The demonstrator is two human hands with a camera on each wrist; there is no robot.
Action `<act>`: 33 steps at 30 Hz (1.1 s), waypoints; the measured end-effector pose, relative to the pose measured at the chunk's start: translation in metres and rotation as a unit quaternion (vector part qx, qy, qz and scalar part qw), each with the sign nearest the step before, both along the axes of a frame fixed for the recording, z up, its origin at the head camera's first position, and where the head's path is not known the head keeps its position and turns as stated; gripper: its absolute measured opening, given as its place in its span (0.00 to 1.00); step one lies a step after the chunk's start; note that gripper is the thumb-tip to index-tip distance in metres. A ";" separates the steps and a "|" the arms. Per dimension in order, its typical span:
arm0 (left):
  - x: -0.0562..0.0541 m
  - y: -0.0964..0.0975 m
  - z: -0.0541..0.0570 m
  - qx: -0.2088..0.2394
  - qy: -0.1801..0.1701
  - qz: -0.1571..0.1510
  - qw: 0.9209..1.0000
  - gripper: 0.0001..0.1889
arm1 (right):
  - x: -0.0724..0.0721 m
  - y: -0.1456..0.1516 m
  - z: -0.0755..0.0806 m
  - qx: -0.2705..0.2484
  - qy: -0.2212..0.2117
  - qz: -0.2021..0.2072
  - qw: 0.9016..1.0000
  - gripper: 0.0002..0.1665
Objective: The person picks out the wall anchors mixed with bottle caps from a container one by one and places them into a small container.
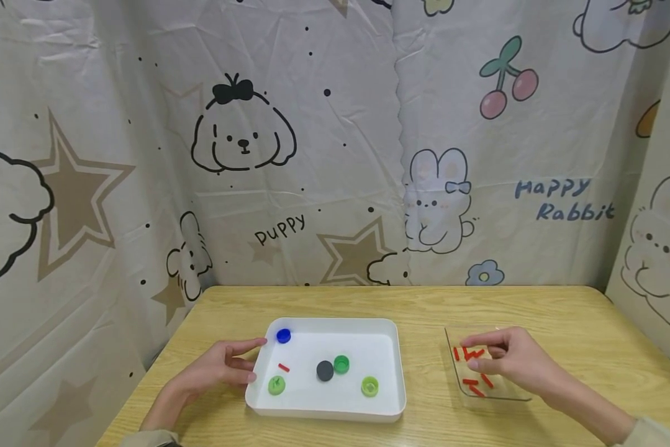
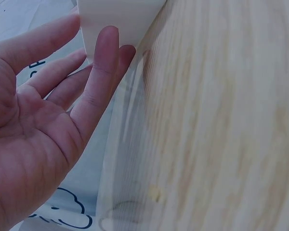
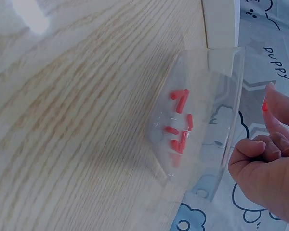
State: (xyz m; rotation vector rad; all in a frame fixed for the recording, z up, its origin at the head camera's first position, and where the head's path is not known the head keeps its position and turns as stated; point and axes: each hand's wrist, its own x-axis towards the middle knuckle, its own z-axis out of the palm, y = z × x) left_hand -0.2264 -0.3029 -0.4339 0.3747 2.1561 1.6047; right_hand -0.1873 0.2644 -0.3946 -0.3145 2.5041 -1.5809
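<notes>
A white rectangular tray (image 1: 379,398) stands on the table, and the left hand (image 1: 214,369) touches its left side with extended fingertips. Inside lie a blue cap (image 1: 283,336), a short red stick (image 1: 284,367), a light green cap (image 1: 276,385), a dark grey disc (image 1: 325,371), a green cap (image 1: 341,364) and a yellow-green cap (image 1: 370,387). At right, the right hand (image 1: 516,363) hovers over a clear plastic box (image 1: 505,398) that holds several short red sticks (image 3: 182,103). Between its thumb and forefinger it pinches one small red stick (image 3: 265,104); the other fingers are curled in.
Wood-grain table (image 1: 424,310) lies under both containers, with a strip of bare surface between tray and box. Behind and at the sides hangs a printed cloth (image 1: 340,155) with cartoon animals and stars. The box has raised transparent walls.
</notes>
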 end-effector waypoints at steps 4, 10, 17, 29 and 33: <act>0.001 0.000 0.001 -0.003 0.001 0.001 1.000 0.41 | -0.002 0.001 -0.003 0.008 0.001 0.005 1.000 0.28; 0.001 0.002 0.001 -0.009 0.002 0.002 1.000 0.41 | -0.006 0.001 -0.006 0.019 0.000 0.010 1.000 0.27; 0.000 0.003 0.004 -0.015 0.004 0.010 1.000 0.41 | -0.009 -0.001 -0.007 0.051 -0.007 -0.008 0.999 0.25; 0.000 0.001 0.003 -0.007 0.009 0.001 1.000 0.41 | -0.015 -0.007 -0.006 0.098 0.009 -0.003 0.995 0.20; 0.000 0.000 0.003 -0.007 0.011 -0.003 1.000 0.41 | -0.017 -0.008 -0.007 0.105 0.013 -0.004 0.994 0.20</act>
